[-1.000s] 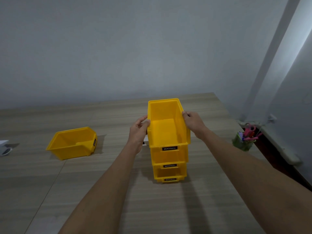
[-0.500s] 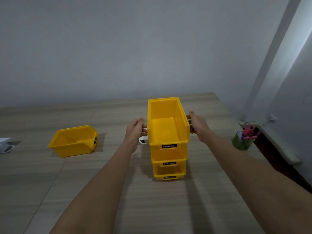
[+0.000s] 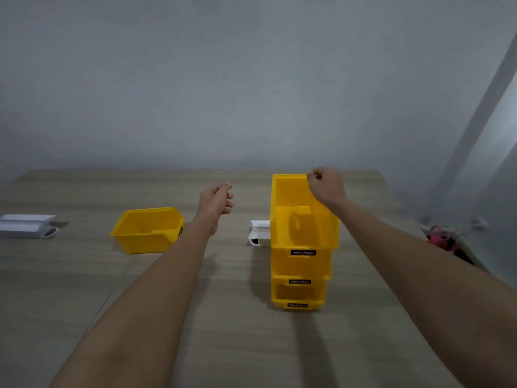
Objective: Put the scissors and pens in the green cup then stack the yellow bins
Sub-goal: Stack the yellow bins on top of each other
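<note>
Three yellow bins stand stacked right of the table's middle, labels facing me. My right hand is at the back right corner of the top bin, fingers curled and pinching its rim. My left hand hangs in the air between the stack and a single yellow bin that sits alone to the left; its fingers are loosely curled and hold nothing. Pink scissors handles stick up at the table's far right edge, and the cup under them is too dim to make out.
A small white object lies on the wooden table just behind and left of the stack. A white box sits at the far left. A grey wall rises behind the table, whose right edge runs close to the scissors.
Both hands have let go of the top bin's sides. My left hand has swung left, away from the stack, and my right hand has gone to the bin's back rim. The view has turned left.
</note>
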